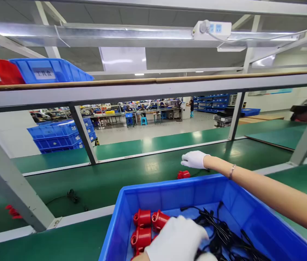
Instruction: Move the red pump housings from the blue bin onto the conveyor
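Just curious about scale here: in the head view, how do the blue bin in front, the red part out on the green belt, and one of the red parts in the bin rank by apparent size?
1. Blue bin, by far the largest.
2 and 3. Red part in the bin looks bigger than the red part on the belt, but it is nearer the camera, so they may match.

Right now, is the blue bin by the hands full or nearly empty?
Partly filled. The blue bin holds a few red parts and black cables on its floor; walls mostly bare.

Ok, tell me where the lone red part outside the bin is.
The lone red part lies on the green belt, just beyond the blue bin's far wall, right below the gloved right hand.
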Motion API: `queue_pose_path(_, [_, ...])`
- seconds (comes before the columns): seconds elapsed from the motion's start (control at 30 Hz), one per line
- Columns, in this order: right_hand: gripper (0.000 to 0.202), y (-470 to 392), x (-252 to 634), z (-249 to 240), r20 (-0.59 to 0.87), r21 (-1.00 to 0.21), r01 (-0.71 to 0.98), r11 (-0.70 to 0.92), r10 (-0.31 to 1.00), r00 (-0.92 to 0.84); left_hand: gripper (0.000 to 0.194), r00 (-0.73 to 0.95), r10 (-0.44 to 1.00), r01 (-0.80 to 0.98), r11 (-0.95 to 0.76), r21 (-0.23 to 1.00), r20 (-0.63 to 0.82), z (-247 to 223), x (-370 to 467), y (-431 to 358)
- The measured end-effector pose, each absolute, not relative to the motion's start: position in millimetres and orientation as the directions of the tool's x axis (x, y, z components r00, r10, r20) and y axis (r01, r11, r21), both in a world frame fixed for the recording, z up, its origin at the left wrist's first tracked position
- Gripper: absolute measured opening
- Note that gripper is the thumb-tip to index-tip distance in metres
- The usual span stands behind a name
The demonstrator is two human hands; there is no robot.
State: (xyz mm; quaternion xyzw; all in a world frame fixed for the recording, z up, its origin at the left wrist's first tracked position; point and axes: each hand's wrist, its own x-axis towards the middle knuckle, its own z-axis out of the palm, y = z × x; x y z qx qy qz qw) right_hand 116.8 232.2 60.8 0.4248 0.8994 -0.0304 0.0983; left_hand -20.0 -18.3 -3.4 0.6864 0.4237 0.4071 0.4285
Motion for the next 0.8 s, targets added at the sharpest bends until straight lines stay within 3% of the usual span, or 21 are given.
queue_pose_path(0.07, [0.041, 192.1, 130.5, 68.9, -0.144, 0.041, 0.707, 0.706, 0.704, -0.695, 0.030, 0.279, 0.942, 0.460, -0.303, 0.835, 0.188, 13.6, -18.3, -19.3])
queue_pose_path(0.13, [0.037, 143.2, 147.5, 68.4, -0.184, 0.038, 0.618, 0.785, 0.614, -0.768, 0.031, 0.249, 0.946, 0.590, -0.318, 0.742, 0.208, 25.8, -18.6, -20.7])
queue_pose_path(0.27, [0.027, 51.5, 181.4, 30.5, -0.411, 0.007, 0.465, 0.885, 0.427, -0.805, 0.027, 0.258, 0.929, 0.598, -0.370, 0.712, 0.266, 32.2, -19.4, -26.1])
queue_pose_path(0.33, [0.036, 23.3, 192.7, -2.7, -0.425, 0.081, 0.457, 0.886, 0.445, -0.788, 0.028, 0.266, 0.924, 0.599, -0.382, 0.704, 0.276, 30.7, -18.5, -30.1])
queue_pose_path(0.4, [0.039, 9.5, 198.9, -33.1, -0.327, 0.177, 0.476, 0.861, 0.508, -0.797, 0.028, 0.273, 0.919, 0.601, -0.393, 0.695, 0.284, 29.4, -17.5, -33.7])
queue_pose_path(0.47, [0.034, 7.6, 201.5, -48.0, -0.218, 0.178, 0.527, 0.831, 0.556, -0.802, 0.028, 0.270, 0.917, 0.592, -0.398, 0.701, 0.293, 28.9, -17.5, -35.3])
queue_pose_path(0.63, [0.021, 28.2, 198.9, 2.3, 0.000, -0.139, 0.735, 0.664, 0.742, -0.670, 0.034, 0.070, 0.957, 0.405, -0.285, 0.869, 0.282, 29.8, -20.6, -28.2])
queue_pose_path(0.7, [0.020, 36.2, 193.6, 34.6, 0.092, -0.244, 0.723, 0.646, 0.758, -0.646, 0.044, -0.001, 0.979, 0.259, -0.197, 0.946, 0.204, 29.9, -19.9, -25.3])
queue_pose_path(0.8, [0.023, 39.2, 180.6, 62.2, 0.144, -0.497, 0.619, 0.608, 0.762, -0.632, 0.059, 0.104, 0.984, 0.001, -0.146, 0.989, 0.145, 28.3, -14.0, -26.2])
